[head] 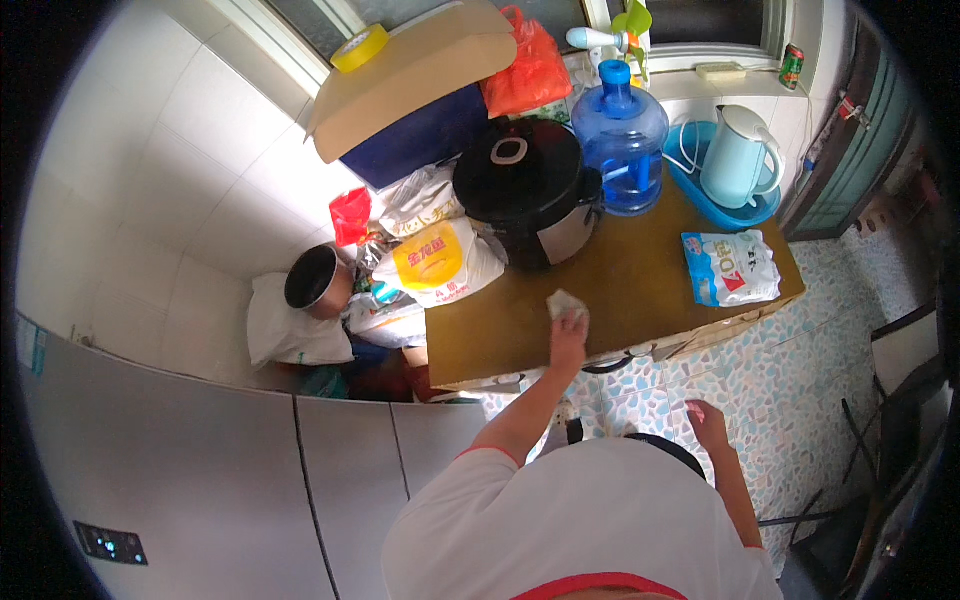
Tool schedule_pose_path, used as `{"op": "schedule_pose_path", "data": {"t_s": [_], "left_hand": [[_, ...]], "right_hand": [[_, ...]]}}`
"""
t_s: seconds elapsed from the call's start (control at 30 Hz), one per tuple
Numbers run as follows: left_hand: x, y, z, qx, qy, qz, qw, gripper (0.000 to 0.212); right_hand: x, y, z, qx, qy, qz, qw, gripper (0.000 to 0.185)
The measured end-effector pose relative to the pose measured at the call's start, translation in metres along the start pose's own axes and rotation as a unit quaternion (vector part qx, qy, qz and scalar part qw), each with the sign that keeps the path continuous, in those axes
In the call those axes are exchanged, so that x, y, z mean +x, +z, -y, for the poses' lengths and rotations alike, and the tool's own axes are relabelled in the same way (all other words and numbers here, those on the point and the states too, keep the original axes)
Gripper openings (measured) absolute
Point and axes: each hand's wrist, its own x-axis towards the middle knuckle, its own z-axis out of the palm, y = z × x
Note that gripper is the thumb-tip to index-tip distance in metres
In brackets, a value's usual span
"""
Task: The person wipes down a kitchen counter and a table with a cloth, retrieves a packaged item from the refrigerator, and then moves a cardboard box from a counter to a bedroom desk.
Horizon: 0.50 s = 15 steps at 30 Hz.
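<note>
My left hand point(571, 337) presses a crumpled white cloth or tissue point(567, 303) onto the brown top of a wooden cabinet point(510, 334), close to its front edge. Just beyond the cloth stands a black electric pressure cooker point(525, 176) with its lid on. To the left of the cooker, a white and yellow printed bag point(442, 262) leans over the cabinet's edge. My right hand point(706, 424) hangs over the tiled floor, in front of the cabinet, with its fingers loosely bent and nothing visible in them.
A blue water bottle point(619, 150) stands behind the cooker's right side. On the right are a light-blue kettle point(739, 157) in a blue basin point(682, 161) and a white-blue pouch point(731, 268). A pot point(319, 281) sits at left above a grey refrigerator point(202, 465). Dark chair-like furniture point(900, 420) stands right.
</note>
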Motion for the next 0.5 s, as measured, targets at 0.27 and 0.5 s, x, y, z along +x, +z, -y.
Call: {"op": "schedule_pose_path", "data": {"t_s": [0.27,0.5], "left_hand": [[-0.044,-0.028,0.120,0.147,-0.128,-0.017,0.981,0.040],[-0.037,-0.042,0.119,-0.045,-0.398,0.073,0.913,0.042]], "right_hand": [[0.018,-0.005,-0.012,0.008,-0.026,0.034,0.999,0.023],[-0.027,-0.010,-0.048,0.014,0.082,0.056,0.995,0.024]]}}
